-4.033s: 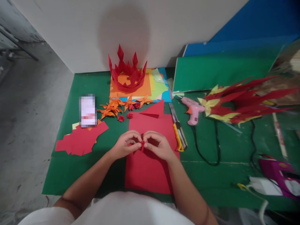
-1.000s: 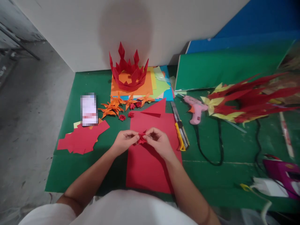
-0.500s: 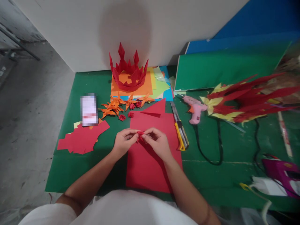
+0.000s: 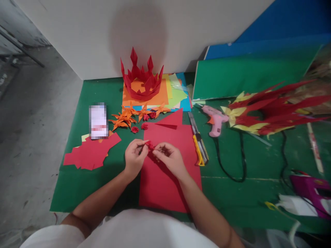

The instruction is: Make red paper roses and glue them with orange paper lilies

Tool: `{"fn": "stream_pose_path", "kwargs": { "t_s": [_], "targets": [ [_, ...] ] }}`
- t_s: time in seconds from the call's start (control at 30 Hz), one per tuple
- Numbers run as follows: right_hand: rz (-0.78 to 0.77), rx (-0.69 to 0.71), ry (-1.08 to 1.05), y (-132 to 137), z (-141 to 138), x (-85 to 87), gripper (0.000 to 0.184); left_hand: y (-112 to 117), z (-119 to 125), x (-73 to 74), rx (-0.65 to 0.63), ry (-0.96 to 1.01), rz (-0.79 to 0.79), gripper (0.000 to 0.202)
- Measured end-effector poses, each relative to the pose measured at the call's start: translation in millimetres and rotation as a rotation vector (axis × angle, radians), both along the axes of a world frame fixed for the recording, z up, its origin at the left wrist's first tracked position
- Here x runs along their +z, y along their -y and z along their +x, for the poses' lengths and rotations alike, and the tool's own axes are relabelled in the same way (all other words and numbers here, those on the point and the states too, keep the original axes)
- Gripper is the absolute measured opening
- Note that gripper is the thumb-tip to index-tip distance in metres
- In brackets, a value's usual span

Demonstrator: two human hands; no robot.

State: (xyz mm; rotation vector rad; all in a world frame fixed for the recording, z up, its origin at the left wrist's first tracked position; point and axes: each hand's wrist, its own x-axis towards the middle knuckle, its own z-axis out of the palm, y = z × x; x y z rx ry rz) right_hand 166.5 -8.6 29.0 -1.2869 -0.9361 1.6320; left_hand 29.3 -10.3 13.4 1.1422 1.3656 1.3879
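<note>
My left hand point(image 4: 134, 155) and my right hand point(image 4: 169, 158) meet over the top left edge of a large red paper sheet point(image 4: 165, 186). Both pinch a small folded red paper piece point(image 4: 150, 145) between their fingertips, left hand from the left, right hand from the right and below. Two small red paper roses point(image 4: 139, 127) lie on the green mat just beyond my hands, beside several orange paper flowers point(image 4: 129, 115).
A red paper crown point(image 4: 141, 82) stands on stacked coloured sheets at the back. A yellow utility knife point(image 4: 198, 143) and pink glue gun point(image 4: 214, 120) lie right of the sheet. Cut red scraps point(image 4: 89, 155) lie left. Red and yellow feathered paper point(image 4: 271, 106) sits far right.
My hands have shifted a little left and away from me, turning the small red piece. It changed from a thin folded strip to a more bunched, rolled shape.
</note>
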Motion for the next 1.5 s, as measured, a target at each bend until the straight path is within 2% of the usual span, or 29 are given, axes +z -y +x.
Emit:
{"fn": "stream_pose_path", "kwargs": {
  "t_s": [0.13,0.33,0.53,0.7,0.83,0.93,1.13,1.23,1.3,1.37,1.5],
  "targets": [
    [-0.049,-0.016,-0.077,0.2,-0.5,-3.4,0.03,1.3,-2.5,-1.7,-0.026,-0.098,0.045,0.012],
    [-0.182,0.024,-0.254,-0.7,2.8,-7.7,0.029,1.2,-11.0,1.5,-0.05,-0.463,0.386,0.019],
    [-0.198,0.005,-0.284,-2.5,4.8,-11.1,0.03,-1.0,-12.4,3.8,-0.108,-0.533,0.496,0.022],
    [-0.09,-0.05,-0.155,-3.4,6.1,-9.6,0.029,-2.9,-10.2,1.1,-0.156,-0.471,0.398,0.021],
    [0.073,-0.091,0.085,-2.3,8.3,-7.1,0.023,-4.7,-9.5,-2.0,-0.262,-0.154,0.1,0.014],
    [0.22,-0.092,0.258,-1.0,10.8,-6.6,0.015,-8.1,-9.9,-2.3,-0.312,0.104,-0.091,0.02],
    [0.465,-0.042,0.47,0.3,12.3,-2.0,0.006,-14.7,-11.6,1.2,-0.326,0.268,-0.332,0.035],
    [0.584,-0.003,0.537,0.9,11.4,0.3,0.008,-13.9,-10.9,1.2,-0.327,0.278,-0.363,0.038],
    [0.606,0.007,0.55,1.3,10.8,0.4,0.009,-12.1,-9.7,0.4,-0.314,0.267,-0.344,0.037],
    [0.555,-0.01,0.522,1.3,10.0,-0.9,0.008,-10.1,-8.5,-0.5,-0.292,0.246,-0.308,0.034],
    [0.349,-0.031,0.372,0.7,7.4,-6.1,0.006,-8.0,-7.9,-1.7,-0.259,0.164,-0.17,0.022]
  ]
}}
